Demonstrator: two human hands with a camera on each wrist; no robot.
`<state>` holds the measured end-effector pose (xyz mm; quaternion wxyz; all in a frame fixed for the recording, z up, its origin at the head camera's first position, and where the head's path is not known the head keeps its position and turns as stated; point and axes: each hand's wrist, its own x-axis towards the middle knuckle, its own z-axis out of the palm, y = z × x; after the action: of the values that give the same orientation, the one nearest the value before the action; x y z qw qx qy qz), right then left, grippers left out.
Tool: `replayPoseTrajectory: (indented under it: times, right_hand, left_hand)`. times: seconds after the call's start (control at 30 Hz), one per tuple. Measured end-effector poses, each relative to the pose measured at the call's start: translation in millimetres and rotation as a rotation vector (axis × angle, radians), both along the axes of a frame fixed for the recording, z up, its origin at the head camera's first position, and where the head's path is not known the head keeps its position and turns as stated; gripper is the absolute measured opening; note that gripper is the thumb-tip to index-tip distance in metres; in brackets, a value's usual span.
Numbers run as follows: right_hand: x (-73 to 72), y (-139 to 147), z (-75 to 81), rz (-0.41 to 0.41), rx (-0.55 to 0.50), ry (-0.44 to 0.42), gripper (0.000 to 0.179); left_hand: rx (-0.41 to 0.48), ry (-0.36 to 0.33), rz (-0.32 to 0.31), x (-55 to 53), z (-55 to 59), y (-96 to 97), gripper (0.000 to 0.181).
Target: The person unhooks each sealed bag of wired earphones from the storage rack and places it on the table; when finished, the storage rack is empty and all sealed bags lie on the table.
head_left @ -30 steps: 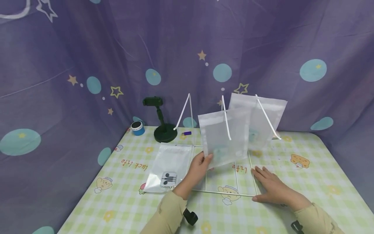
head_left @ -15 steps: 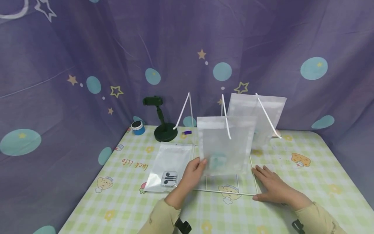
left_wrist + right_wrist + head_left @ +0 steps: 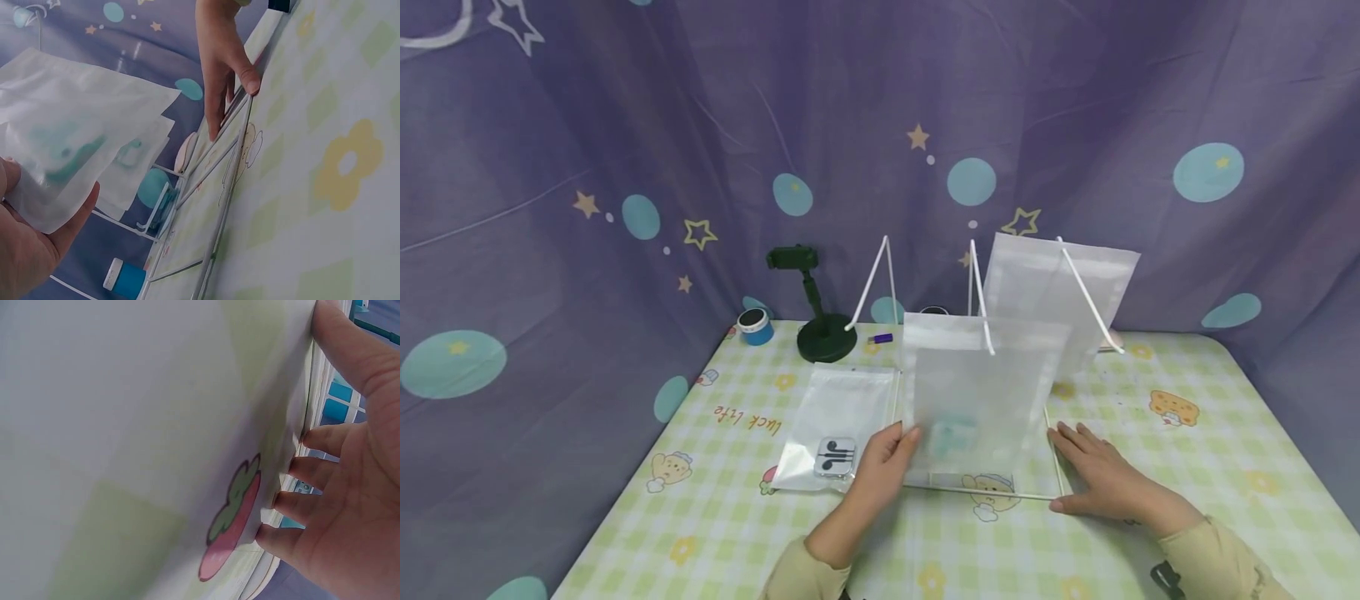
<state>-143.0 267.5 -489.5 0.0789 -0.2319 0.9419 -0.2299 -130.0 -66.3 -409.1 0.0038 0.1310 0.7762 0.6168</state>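
A: State of the left hand [image 3: 878, 467]?

B: Narrow, a pinch. It held the front bag [image 3: 992, 383] by its lower left edge, thumb on the near face.

A: Where did that bag stand?

B: At 2 o'clock from the hand, taking 12 as away from the person; roughly upright above the white wire rack [image 3: 955, 490]. A teal item [image 3: 953, 436] showed blurred through it. A prong crossed its top edge; whether the bag hung there, I could not tell.

A: Right hand [image 3: 1105, 475]?

B: At 3 o'clock from the left, fingers spread and holding nothing. Thumb tip touched the rack's near right corner; fingertips rested along its right side.

A: Farther out?

B: Second bag [image 3: 1060, 287] at 1 o'clock from the first, on the right prong. From the left hand: flat bag [image 3: 850, 400] with an earphone case [image 3: 835, 457] at 10, black stand [image 3: 826, 337] at 11, blue jar [image 3: 756, 327] between those hours, purple stick [image 3: 882, 339] at 12. All four lay or stood on the checked cloth [image 3: 730, 533].
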Motion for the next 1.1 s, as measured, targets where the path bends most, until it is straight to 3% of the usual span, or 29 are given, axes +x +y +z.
replayPoseTrajectory:
  times: [0.2, 0.37, 0.53, 0.87, 1.1]
  right_hand:
    - [-1.3, 2.5, -6.1, 0.016, -0.022, 0.044, 0.102]
    - [-1.3, 2.7, -6.6, 0.016, -0.019, 0.042, 0.102]
    - [-1.1, 1.8, -5.2, -0.001, 0.009, -0.017, 0.103]
    - [-3.1, 1.5, -5.1, -0.006, 0.010, -0.030, 0.105]
    - [-1.5, 0.2, -1.0, -0.006, 0.003, 0.007, 0.105]
  left_hand:
    - [-0.017, 0.005, 0.007, 2.3, -26.1, -5.8, 0.022]
    - [0.029, 0.037, 0.000, 11.6, -28.9, -9.3, 0.023]
    - [0.049, 0.075, 0.007, 20.2, -22.8, -10.6, 0.019]
    - [0.058, 0.087, 0.040, 33.9, 0.9, -30.2, 0.019]
    - [0.117, 0.258, 0.075, 35.1, 19.9, -64.9, 0.018]
